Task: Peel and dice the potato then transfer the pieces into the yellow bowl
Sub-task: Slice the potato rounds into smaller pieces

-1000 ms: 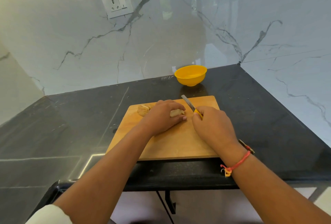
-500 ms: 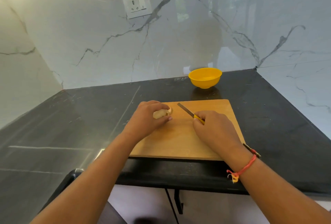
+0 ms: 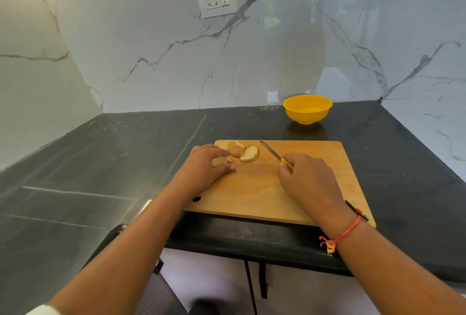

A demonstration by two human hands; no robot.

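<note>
Two hands work near the middle of the head view, and we judge the step in hand to be the cutting: the potato looks pale and skinless, already in several parts, none yet diced small.

Our left hand (image 3: 201, 169) curls its fingers over a potato piece (image 3: 221, 161) and holds it down on the wooden cutting board (image 3: 264, 188), at the board's upper left. Just to the right of that piece, a few cut slices (image 3: 245, 153) lie leaning on one another on the board. Our right hand (image 3: 310, 181) grips the knife (image 3: 273, 152) by its yellow handle. The blade points toward the upper left of the frame and stands apart from the slices, to their right. We cannot tell whether its edge touches the board.

As we judge it, the next move calls for bringing the blade across to the held piece, keeping the curled fingertips back from the edge, and cutting it and the slices into cubes before anything is carried over.

As for containers, the yellow bowl (image 3: 307, 109) sits upright on the dark countertop (image 3: 126, 163), above the board and right of centre, near the marble wall and well apart from the potato. Its inside shows plain yellow, and we see no pieces in it, so the transfer is not yet begun.
</note>
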